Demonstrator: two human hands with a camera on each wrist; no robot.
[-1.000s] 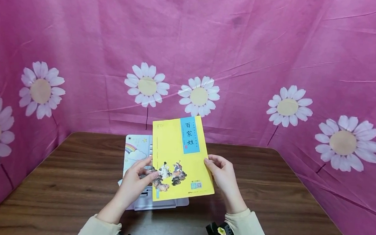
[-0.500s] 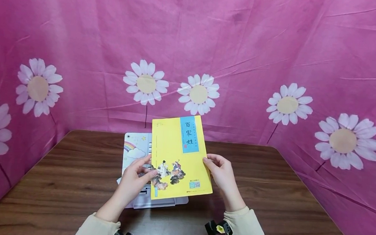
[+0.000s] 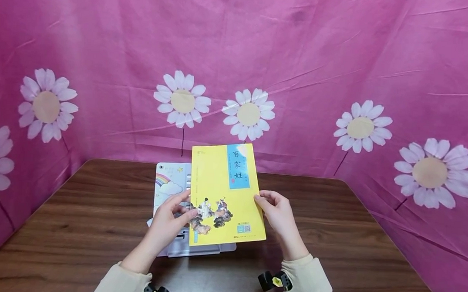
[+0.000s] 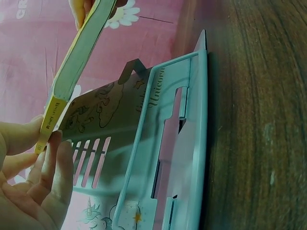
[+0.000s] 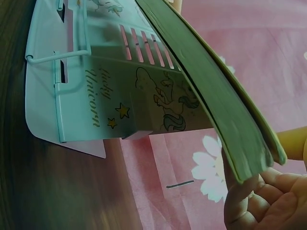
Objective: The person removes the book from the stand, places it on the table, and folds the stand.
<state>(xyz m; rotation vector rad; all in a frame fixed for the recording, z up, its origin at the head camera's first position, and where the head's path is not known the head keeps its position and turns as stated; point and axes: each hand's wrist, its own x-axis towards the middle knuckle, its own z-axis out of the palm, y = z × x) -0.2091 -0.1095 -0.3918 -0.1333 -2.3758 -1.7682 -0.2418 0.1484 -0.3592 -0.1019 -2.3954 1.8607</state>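
Both hands hold a closed yellow book [image 3: 220, 184] with a blue title panel, raised in front of a pale book stand [image 3: 171, 187]. My left hand [image 3: 168, 223] pinches the spine side, thumb on the cover and fingers behind. On the opposite edge, my right hand [image 3: 279, 220] grips the book between thumb and fingers. In the left wrist view the book's spine end [image 4: 50, 120] sits between thumb and fingers, apart from the stand [image 4: 139, 143]. The right wrist view shows the book's page edges [image 5: 216, 105] tilted above the stand's unicorn-printed panel [image 5: 115, 103]. The book hides much of the stand in the head view.
The stand rests on a dark wooden table [image 3: 355, 251]. It has slots, a front ledge [image 3: 196, 251] and a wire bar [image 5: 57, 56] at the front. Behind the table hangs a pink cloth [image 3: 300, 57] printed with white daisies. Dark cameras [image 3: 275, 280] are strapped at both wrists.
The head view has shifted slightly. Both hands keep their hold, and the book stays raised before the stand at nearly the same tilt, with a glare patch now on its blue panel.
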